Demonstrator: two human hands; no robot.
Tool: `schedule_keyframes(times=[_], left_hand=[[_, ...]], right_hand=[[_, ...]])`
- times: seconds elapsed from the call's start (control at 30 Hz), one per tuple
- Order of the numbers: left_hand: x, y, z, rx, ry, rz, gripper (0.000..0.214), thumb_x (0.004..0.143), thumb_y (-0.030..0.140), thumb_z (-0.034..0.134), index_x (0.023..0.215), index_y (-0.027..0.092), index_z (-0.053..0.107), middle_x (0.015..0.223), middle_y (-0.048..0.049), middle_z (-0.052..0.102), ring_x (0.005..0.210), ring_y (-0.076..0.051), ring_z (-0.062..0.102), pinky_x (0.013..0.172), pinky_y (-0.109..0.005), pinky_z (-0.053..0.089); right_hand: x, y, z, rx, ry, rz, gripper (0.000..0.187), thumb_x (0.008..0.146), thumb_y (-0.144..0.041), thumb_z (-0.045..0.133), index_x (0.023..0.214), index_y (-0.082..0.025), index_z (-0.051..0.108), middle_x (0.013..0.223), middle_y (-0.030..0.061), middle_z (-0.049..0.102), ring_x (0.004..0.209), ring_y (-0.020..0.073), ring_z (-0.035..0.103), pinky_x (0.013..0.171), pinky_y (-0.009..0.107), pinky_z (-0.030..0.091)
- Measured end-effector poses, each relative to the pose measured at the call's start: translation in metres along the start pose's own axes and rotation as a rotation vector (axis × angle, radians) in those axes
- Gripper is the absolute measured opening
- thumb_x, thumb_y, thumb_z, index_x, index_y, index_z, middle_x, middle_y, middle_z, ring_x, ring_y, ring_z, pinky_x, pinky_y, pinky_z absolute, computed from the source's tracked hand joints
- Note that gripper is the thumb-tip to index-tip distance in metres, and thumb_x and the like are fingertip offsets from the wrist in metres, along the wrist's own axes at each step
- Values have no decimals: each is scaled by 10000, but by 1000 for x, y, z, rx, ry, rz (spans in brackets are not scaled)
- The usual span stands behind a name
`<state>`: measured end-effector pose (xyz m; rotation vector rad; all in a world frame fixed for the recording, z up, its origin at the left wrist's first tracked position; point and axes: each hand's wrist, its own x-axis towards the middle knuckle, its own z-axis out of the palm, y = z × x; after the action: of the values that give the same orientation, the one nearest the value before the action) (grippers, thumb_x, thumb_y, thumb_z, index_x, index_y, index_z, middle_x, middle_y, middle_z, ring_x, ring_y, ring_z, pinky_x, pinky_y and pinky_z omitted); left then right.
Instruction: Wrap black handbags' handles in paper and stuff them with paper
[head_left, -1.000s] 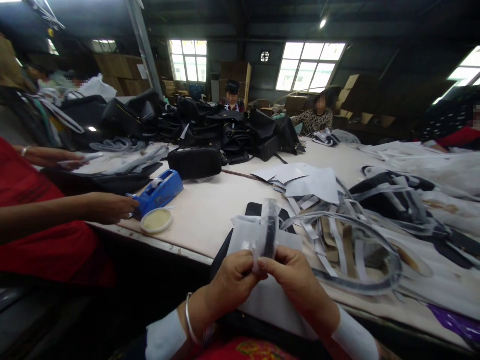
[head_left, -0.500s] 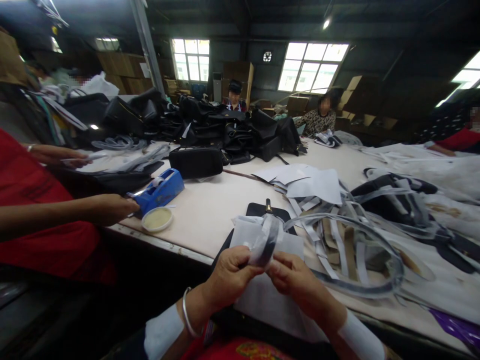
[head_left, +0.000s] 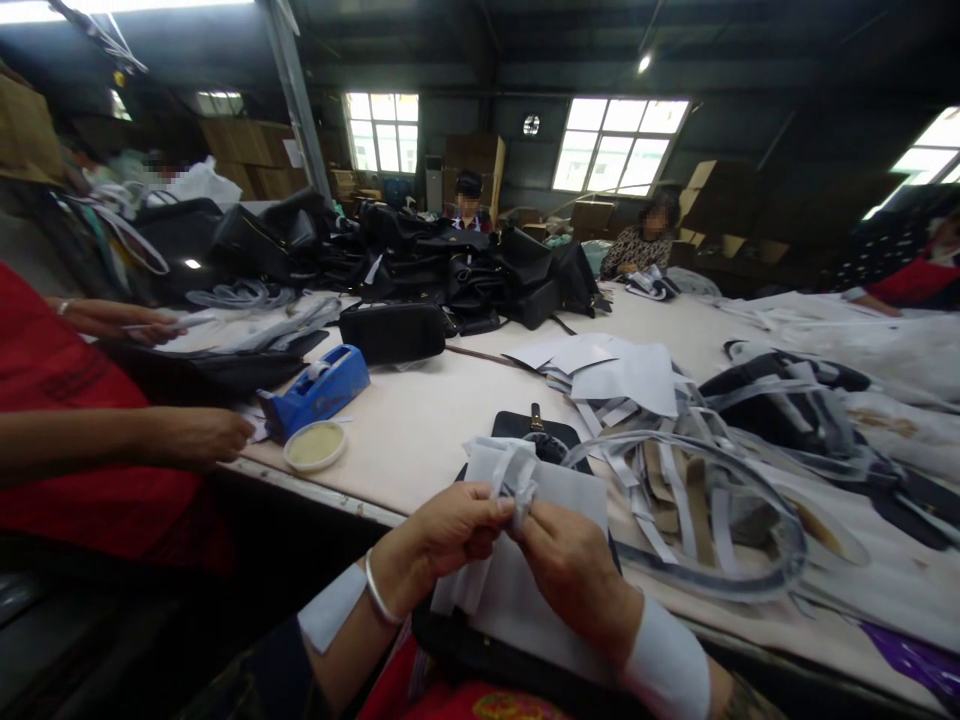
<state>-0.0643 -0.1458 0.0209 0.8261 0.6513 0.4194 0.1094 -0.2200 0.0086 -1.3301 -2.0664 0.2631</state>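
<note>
Remotely, I find a crumpled, translucent white wrapping strip (head_left: pixel 523 468) at lower centre frame, pinched by left hand (head_left: pixel 450 530) and right hand (head_left: pixel 577 575), neither nearer; its long axis appears to run up-frame.

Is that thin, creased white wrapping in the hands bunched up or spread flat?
Bunched up: the thin white wrapping shows gathered folds where the left hand and right hand pinch it.

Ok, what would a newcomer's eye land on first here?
A heap of black bags on the far part of the table dominates. The bright blue tape dispenser stands out left of centre, near the front edge. In the foreground, the left hand and right hand pinch crumpled white wrapping.
</note>
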Motion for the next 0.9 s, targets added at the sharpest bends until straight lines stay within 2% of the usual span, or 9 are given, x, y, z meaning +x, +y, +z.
schedule_keyframes(times=[0.07,0.13,0.23,0.33,0.5,0.63,0.67,0.8,0.9], left_hand=[[1,0,4,94,74,66,394,648,431,830,709,149,562,507,98,347,444,-40,230,456,-205,160],[0,-3,7,298,132,188,297,712,393,768,731,127,635,546,55,451,489,-67,340,500,-217,259],[-1,-9,10,745,207,372,168,793,287,664,711,141,665,659,-1,579,631,-132,492,623,-260,362],[-2,-18,13,1163,285,431,157,842,265,598,730,166,647,746,-47,644,724,-193,570,680,-298,392],[-1,-25,21,1421,408,282,186,870,258,541,983,162,653,917,-145,707,828,-292,650,718,-364,426],[-6,-16,14,1313,277,366,213,837,266,602,1034,195,644,948,-96,703,850,-254,645,737,-331,441],[-8,-13,10,1276,293,394,250,834,295,619,1060,190,635,929,-85,694,830,-239,636,732,-320,443],[-15,-16,-7,1330,586,320,384,851,429,603,1105,142,610,913,-101,666,788,-231,613,713,-321,432],[-14,-28,-11,1478,610,196,369,850,490,588,981,151,651,919,-128,680,828,-271,634,687,-329,408]], right_hand=[[2,4,-4,110,-31,74,174,906,-185,519,827,-167,672,797,72,627,727,172,541,670,293,410],[7,8,-11,464,-95,298,178,883,-324,594,811,-168,640,760,37,598,644,139,512,591,260,406],[15,14,-14,1090,-138,779,403,832,-562,620,748,-179,531,608,-53,464,432,45,279,400,181,207],[22,16,-6,1324,-54,1059,468,728,-567,734,721,-193,453,522,-109,372,388,10,172,369,157,85],[28,11,10,1311,11,1019,489,605,-485,843,733,-182,481,461,-125,364,365,4,208,359,157,85],[23,7,7,1251,59,959,506,595,-532,835,723,-168,509,448,-123,365,354,3,213,370,177,95],[21,8,5,1237,78,956,503,603,-539,829,727,-165,517,450,-123,365,354,3,211,374,181,93],[14,11,2,1163,115,975,471,641,-546,803,707,-164,536,458,-103,393,359,12,203,390,205,70],[13,11,2,1098,90,955,454,633,-547,802,668,-155,575,452,-82,412,379,30,227,397,223,106]])
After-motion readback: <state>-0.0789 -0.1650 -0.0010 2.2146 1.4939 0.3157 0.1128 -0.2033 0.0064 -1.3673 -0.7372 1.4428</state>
